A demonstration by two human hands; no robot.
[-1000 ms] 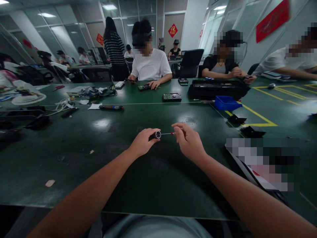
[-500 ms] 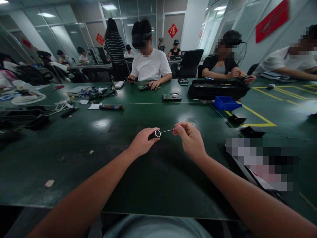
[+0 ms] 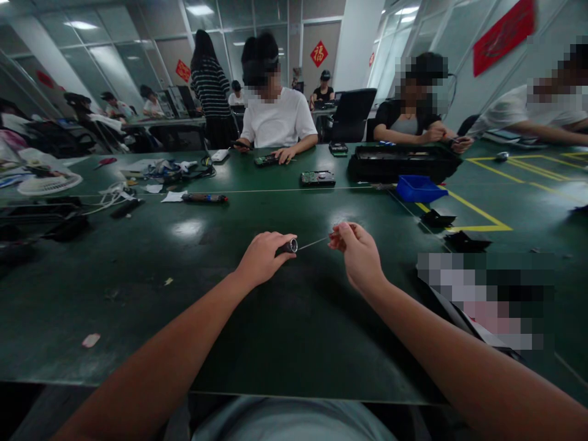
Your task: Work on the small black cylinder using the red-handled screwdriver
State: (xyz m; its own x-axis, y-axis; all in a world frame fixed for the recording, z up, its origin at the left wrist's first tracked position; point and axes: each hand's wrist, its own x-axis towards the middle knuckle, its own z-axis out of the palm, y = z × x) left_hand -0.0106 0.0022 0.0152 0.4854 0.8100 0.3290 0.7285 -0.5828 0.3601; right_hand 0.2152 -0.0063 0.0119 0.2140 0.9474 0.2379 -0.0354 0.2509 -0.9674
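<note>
My left hand (image 3: 261,262) is closed around a short black cylinder (image 3: 288,246) with a silver ring at its open end, which looks like a flashlight head. That ringed end faces right, towards my other hand. Between thumb and fingers, my right hand (image 3: 362,256) pinches a thin screwdriver (image 3: 314,244). Its slim metal shaft points left and slightly down, with the tip close to the ring's lower right edge. Whether the tip touches the ring I cannot tell. The fingers cover most of the screwdriver's handle. Both hands are held above the green table (image 3: 275,343).
Ahead lie a marker-like pen (image 3: 204,198), a bare hard drive (image 3: 318,178), a long black housing (image 3: 404,163) and a blue bin (image 3: 420,189). Black scraps (image 3: 467,241) and a blurred-out item lie to the right. Cables and a white fan grille are on the left. Several people sit opposite.
My right hand has moved a little to the right, drawing the screwdriver back from the ring. The cylinder's open end has turned slightly further right in my left hand.
</note>
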